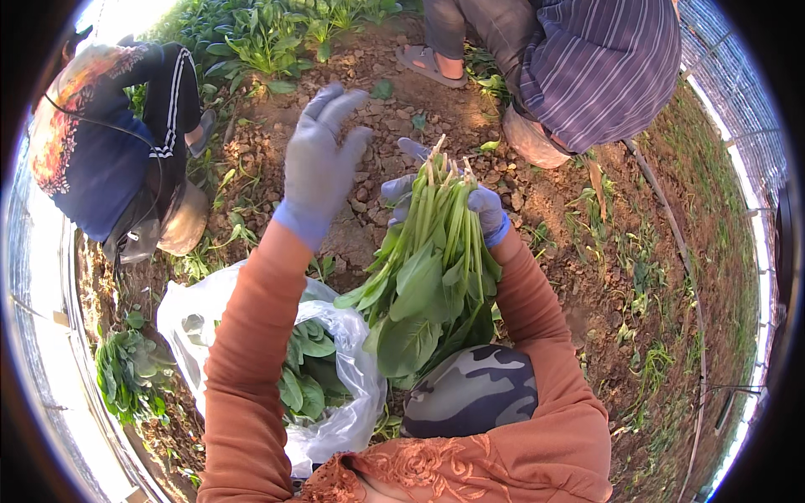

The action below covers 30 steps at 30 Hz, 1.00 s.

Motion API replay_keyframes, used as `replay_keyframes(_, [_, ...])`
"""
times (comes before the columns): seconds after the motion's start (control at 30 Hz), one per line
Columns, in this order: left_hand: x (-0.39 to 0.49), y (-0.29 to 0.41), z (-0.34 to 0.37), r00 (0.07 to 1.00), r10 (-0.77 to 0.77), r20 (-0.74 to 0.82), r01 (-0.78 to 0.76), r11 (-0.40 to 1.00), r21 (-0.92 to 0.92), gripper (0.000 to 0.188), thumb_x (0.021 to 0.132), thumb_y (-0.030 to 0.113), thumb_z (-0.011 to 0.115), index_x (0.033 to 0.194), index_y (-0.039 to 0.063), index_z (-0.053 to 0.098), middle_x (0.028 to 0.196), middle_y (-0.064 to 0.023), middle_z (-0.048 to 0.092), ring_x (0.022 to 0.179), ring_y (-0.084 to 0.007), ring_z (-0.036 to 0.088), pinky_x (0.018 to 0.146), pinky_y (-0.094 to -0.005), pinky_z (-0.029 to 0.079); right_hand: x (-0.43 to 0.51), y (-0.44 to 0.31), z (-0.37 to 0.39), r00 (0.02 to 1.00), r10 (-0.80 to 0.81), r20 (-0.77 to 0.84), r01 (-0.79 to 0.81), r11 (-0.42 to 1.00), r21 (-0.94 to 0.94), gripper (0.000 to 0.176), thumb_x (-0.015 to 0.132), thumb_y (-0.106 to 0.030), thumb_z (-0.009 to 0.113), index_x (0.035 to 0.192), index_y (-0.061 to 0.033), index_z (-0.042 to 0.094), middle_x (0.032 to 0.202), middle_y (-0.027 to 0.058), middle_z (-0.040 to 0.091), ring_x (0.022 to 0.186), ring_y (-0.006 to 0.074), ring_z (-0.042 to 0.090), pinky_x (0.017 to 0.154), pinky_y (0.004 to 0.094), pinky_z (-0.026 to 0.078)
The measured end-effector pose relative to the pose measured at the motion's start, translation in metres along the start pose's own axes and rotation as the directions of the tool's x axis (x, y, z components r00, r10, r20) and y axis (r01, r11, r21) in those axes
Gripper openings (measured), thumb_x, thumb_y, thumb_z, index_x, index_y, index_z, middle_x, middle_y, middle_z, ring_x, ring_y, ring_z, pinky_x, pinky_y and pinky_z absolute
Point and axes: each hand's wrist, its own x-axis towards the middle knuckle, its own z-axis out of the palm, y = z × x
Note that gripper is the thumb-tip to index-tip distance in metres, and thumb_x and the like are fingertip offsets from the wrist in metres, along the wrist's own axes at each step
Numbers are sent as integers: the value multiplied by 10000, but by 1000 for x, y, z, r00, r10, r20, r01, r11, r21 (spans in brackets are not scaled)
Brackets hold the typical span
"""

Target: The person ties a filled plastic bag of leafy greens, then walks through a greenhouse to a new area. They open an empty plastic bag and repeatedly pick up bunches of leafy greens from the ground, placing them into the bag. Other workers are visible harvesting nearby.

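Observation:
My right hand [487, 210], in a thin bluish glove, is closed around a bunch of leafy greens [427, 283]. The cut stem ends point up and away from me, and the broad leaves hang towards my lap. Part of that hand is hidden behind the stems. My left hand [324, 151], gloved alike and slightly blurred, is raised to the left of the bunch with its fingers apart and nothing in it. Below my left forearm an open clear plastic bag [361, 377] holds more leafy greens [308, 371].
One person [100, 144] crouches at the left, another person [597, 69] at the upper right. Growing greens [264, 38] stand at the top. A pile of greens [129, 371] lies left of the bag. A thin hose [679, 245] crosses the soil at the right.

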Motion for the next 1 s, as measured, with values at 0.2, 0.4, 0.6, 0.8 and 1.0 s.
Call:
replay_keyframes(0.2, [-26, 46, 22, 885, 269, 380, -324, 942, 88, 333, 689, 217, 802, 1007, 183, 708, 1507, -124, 382, 1448, -359, 244, 1146, -614, 123, -10, -1, -10, 989, 7, -145, 4, 997, 75, 1022, 669, -245, 695, 1541, -98, 183, 1420, 191, 436, 1263, 331, 508, 1071, 454, 427])
replay_keyframes(0.4, [-20, 37, 30, 888, 207, 410, -251, 966, 56, 208, 722, 170, 766, 912, 140, 687, 1391, -140, 506, 1371, -365, 381, 1131, -550, 230, -11, -2, -31, 978, 76, -192, -84, 996, -31, 1000, 687, -236, 723, 1530, -90, 206, 1395, 177, 464, 1234, 309, 530, 1076, 431, 416])
replay_keyframes(0.6, [-1, 20, 37, 839, -52, 542, 392, 748, -535, 188, 820, 121, 698, 998, 64, 709, 1222, -160, 620, 1201, -310, 554, 1025, -404, 415, -13, -2, -34, 991, 98, -95, -101, 994, -28, 1046, 683, -196, 753, 1539, -115, 157, 1319, 221, 522, 1167, 373, 576, 1020, 480, 459])
replay_keyframes(0.8, [1, -25, 9, 971, 232, -62, -142, 764, 629, 299, 837, 214, 736, 1087, 57, 684, 1096, -97, 675, 982, -170, 636, 824, -295, 514, 1, -8, -32, 997, -30, -71, 25, 997, -75, 1080, 693, -191, 735, 1549, -128, 80, 1266, 278, 542, 1151, 438, 572, 1008, 542, 459])
replay_keyframes(1.0, [-89, 38, 29, 939, -55, 339, 65, 998, -19, 258, 787, 176, 740, 990, 83, 611, 874, -89, 667, 728, -286, 664, 634, -363, 532, -5, -22, -40, 949, -196, -246, 124, 952, -278, 1042, 697, -264, 700, 1547, -116, 114, 1258, 227, 547, 1196, 411, 543, 1024, 559, 448])
